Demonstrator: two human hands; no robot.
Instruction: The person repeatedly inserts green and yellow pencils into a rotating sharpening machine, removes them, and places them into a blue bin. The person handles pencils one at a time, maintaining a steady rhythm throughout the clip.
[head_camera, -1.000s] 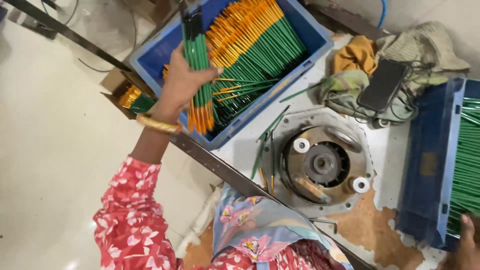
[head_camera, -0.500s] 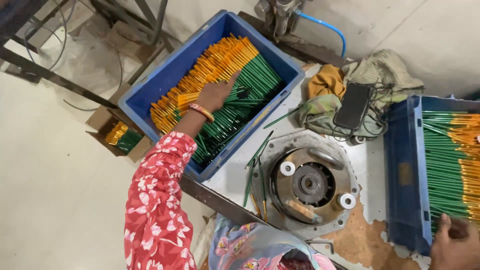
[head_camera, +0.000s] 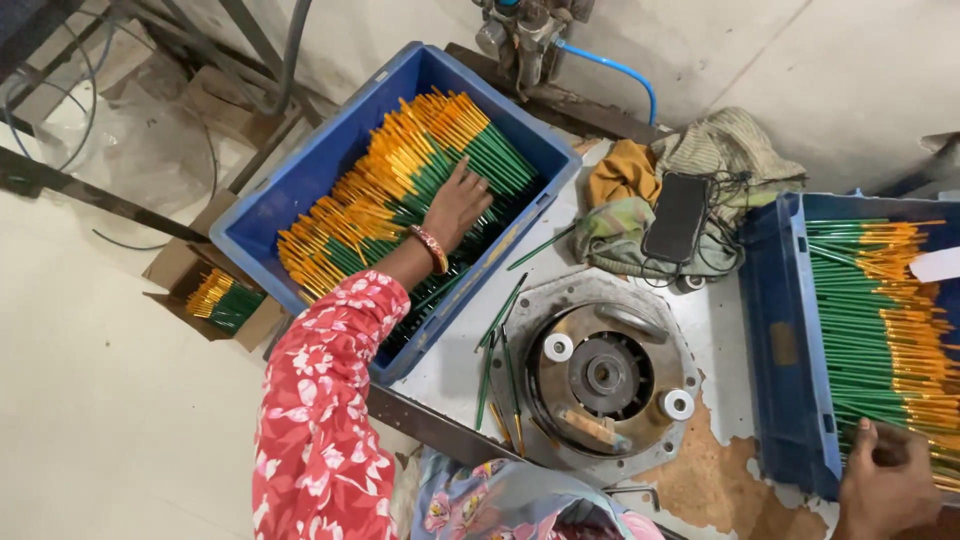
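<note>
From my feed, I take the round machine on the table as my landmark. Up and left of it sits a blue crate packed with green and orange pencils. My left hand lies flat on those pencils, fingers spread apart, palm down on the green ends; it grips nothing that I can see. A bangle rings that wrist, and a red flowered sleeve runs down from it.

Right of the machine stands a second crate, also holding pencils in rows. My right hand is at the near corner of that crate, down and right of the machine, fingers curled together at the pencil ends; whether it clamps any pencil I cannot tell.

Just left of the machine, a few loose pencils lie on the table. Above the machine is a heap of cloth with a dark phone resting on it. Far left of the machine, on the floor, a small cardboard box holds more pencils.
</note>
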